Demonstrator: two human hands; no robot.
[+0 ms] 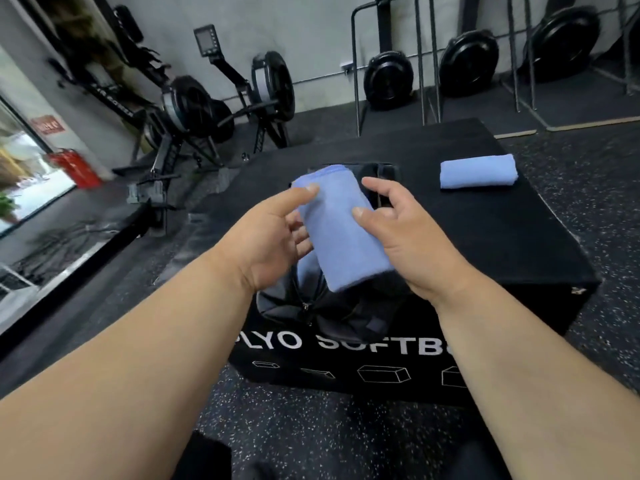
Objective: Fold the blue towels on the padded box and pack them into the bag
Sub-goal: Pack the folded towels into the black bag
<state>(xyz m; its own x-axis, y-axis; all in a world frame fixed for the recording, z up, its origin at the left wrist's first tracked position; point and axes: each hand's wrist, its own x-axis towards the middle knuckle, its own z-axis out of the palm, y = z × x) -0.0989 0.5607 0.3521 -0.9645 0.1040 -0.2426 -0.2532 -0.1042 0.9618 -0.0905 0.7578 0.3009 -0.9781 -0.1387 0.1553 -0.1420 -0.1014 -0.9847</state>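
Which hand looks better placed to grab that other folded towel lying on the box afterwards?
Probably the right hand: the folded towel lies on the padded box on its side, beyond the bag. The left hand would have to cross over.

place: pretty clearly a gym, some kind of functional training room
floor: black rubber flooring (588, 216) with light speckles, the usual gym stuff
cardio: 2 rowing machines (221, 109) parked along the grey wall, one with a small monitor (206, 39) on an arm
more kit: round black fan-wheel machines (467, 69) stood upright by metal racks (388, 60)
box: black padded plyo box (502, 237) with "SOFTB.." lettering on its front
extras: red fire extinguisher (74, 168) by a glass door (24, 174) on the left
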